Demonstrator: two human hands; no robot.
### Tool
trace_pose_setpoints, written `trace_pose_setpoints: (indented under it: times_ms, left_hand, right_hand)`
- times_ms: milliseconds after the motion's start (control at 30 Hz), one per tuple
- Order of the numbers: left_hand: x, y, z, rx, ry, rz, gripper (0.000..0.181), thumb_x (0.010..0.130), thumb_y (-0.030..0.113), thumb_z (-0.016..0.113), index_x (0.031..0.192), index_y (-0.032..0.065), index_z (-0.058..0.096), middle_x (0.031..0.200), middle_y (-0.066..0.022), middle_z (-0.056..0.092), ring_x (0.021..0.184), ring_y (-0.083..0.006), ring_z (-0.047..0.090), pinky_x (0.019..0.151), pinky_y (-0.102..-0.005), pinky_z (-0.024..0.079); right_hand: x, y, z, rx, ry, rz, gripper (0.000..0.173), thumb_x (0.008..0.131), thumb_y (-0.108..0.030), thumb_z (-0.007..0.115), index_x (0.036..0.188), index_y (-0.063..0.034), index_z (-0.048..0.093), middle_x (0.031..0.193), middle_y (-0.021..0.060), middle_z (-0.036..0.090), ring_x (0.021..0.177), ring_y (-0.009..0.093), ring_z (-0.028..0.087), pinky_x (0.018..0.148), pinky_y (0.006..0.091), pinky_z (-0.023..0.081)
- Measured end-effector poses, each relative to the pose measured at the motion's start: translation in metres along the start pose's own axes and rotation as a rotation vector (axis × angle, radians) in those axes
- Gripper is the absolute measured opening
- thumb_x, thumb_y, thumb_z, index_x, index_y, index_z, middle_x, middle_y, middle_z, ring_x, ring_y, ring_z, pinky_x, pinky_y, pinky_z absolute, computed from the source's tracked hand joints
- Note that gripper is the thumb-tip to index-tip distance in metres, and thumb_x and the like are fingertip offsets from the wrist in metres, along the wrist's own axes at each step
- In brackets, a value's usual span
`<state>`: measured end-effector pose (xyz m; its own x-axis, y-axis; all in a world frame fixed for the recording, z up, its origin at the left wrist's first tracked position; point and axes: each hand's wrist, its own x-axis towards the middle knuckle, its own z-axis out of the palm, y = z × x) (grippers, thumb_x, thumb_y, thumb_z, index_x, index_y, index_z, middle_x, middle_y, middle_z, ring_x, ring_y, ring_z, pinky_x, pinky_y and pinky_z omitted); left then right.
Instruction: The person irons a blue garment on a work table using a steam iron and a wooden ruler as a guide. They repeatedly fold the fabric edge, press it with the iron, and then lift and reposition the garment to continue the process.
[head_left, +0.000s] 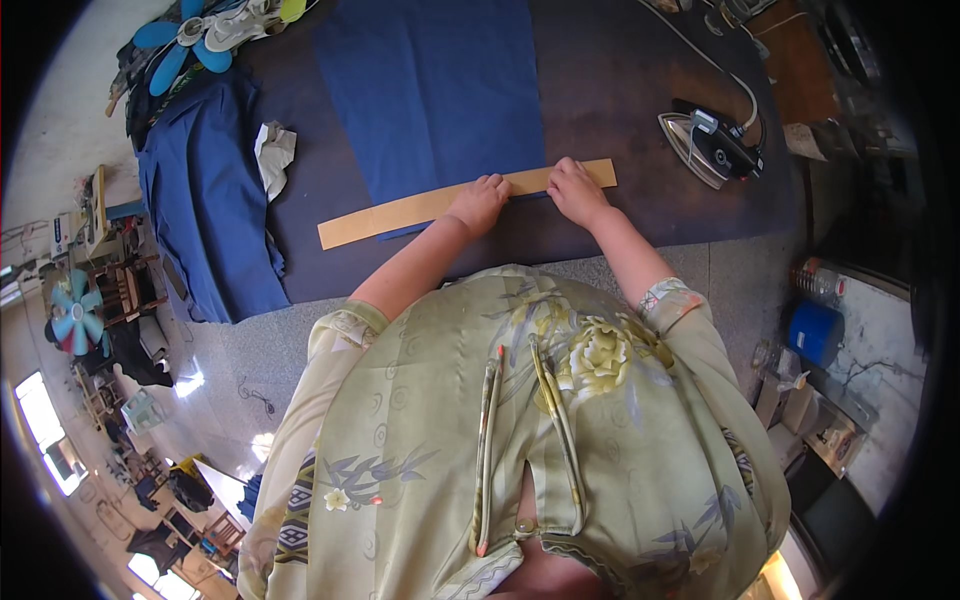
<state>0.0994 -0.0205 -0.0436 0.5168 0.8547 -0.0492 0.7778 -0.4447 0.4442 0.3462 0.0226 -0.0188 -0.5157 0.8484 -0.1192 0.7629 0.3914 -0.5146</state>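
Note:
A long tan strip (409, 212), apparently cardboard, lies slantwise across the lower end of a blue fabric panel (450, 97). My left hand (480, 204) grips the strip near its middle, fingers bent over it. Farther right, my right hand (576, 192) does the same close to the strip's right end. A narrow edge of the blue fabric shows below the strip, between my hands and left of my left wrist. What the fingertips pinch is hidden under the hands.
The dark table cover (607, 97) carries a clothes iron (712, 146) with a cord on the right. To the left are a crumpled pale piece (274, 159) and a pile of blue fabric (206, 202) hanging over the edge. A blue-bladed fan (187, 46) is at the far left.

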Motion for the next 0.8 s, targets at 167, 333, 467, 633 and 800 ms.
trace_pose_setpoints:
  times_ms: [167,333,467,633,800]
  left_hand:
    - [0.001,0.002,-0.01,0.244,-0.133,0.184,0.066,0.09,0.009,0.053,0.151,0.0285,0.038,0.116,-0.013,0.056,0.106,-0.0327,0.061,0.091,-0.0436,0.052]
    - [0.011,-0.001,-0.007,0.322,-0.243,0.246,0.072,0.093,0.01,0.049,0.157,0.0388,0.03,0.119,-0.0138,0.053,0.11,-0.0327,0.061,0.092,-0.044,0.052]
    - [0.005,-0.003,-0.003,0.336,-0.249,0.219,0.072,0.093,0.011,0.049,0.157,0.0349,0.031,0.119,-0.0121,0.053,0.114,-0.0321,0.059,0.095,-0.0436,0.051]
    - [0.004,0.008,-0.021,0.327,-0.307,0.19,0.073,0.091,0.009,0.051,0.158,0.0302,0.031,0.124,-0.0127,0.05,0.12,-0.0318,0.055,0.1,-0.0438,0.048]
    - [0.005,0.007,-0.022,0.267,-0.281,0.198,0.074,0.09,0.008,0.051,0.158,0.0285,0.031,0.129,-0.0145,0.048,0.124,-0.0333,0.052,0.104,-0.0439,0.045]
  right_hand:
    - [0.002,0.003,0.004,-0.006,0.009,0.017,0.006,0.088,-0.01,0.067,0.09,-0.0055,0.062,0.11,0.0119,0.056,0.111,0.032,0.055,0.094,0.0432,0.048]
    - [0.001,0.005,0.004,0.035,0.021,0.033,0.004,0.087,-0.007,0.065,0.088,-0.0052,0.062,0.108,0.0134,0.058,0.109,0.033,0.056,0.095,0.0436,0.048]
    - [0.002,0.024,-0.045,-0.036,0.288,-0.064,0.019,0.084,-0.006,0.067,0.103,-0.0072,0.064,0.122,0.0139,0.059,0.122,0.035,0.054,0.103,0.043,0.046]
    - [-0.019,0.124,-0.182,-0.561,0.702,0.259,0.063,0.077,-0.015,0.077,0.135,-0.0058,0.054,0.141,0.0133,0.052,0.136,0.035,0.045,0.111,0.0477,0.038]
    - [-0.025,0.209,-0.239,-0.484,0.083,0.517,0.043,0.077,-0.024,0.077,0.115,-0.0075,0.066,0.112,0.0182,0.069,0.108,0.036,0.064,0.091,0.0462,0.051]
